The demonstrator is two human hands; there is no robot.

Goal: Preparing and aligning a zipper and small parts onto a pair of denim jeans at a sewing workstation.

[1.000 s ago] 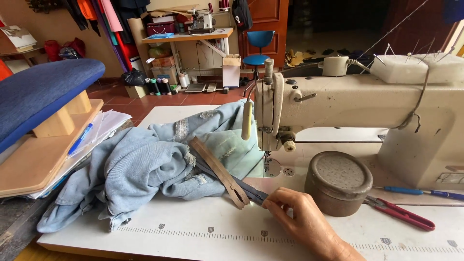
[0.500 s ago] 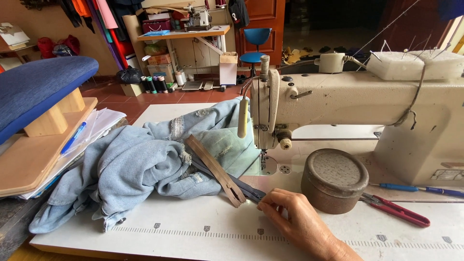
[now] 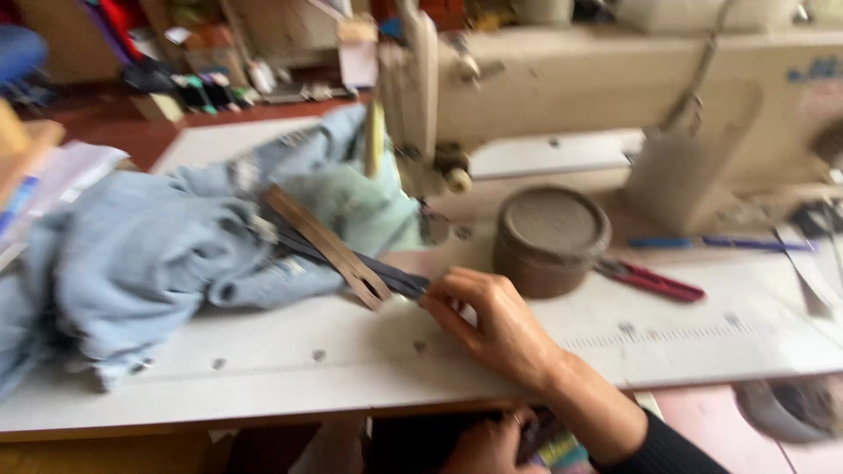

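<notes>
The white desk [image 3: 369, 369] carries a cream sewing machine [image 3: 615, 96] at the back. A heap of pale blue denim [image 3: 132, 254] covers the left side, with a wooden ruler [image 3: 325, 246] lying slantwise across it. A round grey tin [image 3: 551, 239] stands just right of the right hand [image 3: 496, 329], red-handled scissors [image 3: 654, 281] beyond it. The fingers [image 3: 439, 294] pinch the end of a dark strip [image 3: 386, 276]. The left hand [image 3: 487, 448] sits below the desk edge, grip unclear.

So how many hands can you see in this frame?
2. The right hand rests on the white sewing table, fingertips on the dark strip; the left hand is below the table edge, partly hidden.
</notes>
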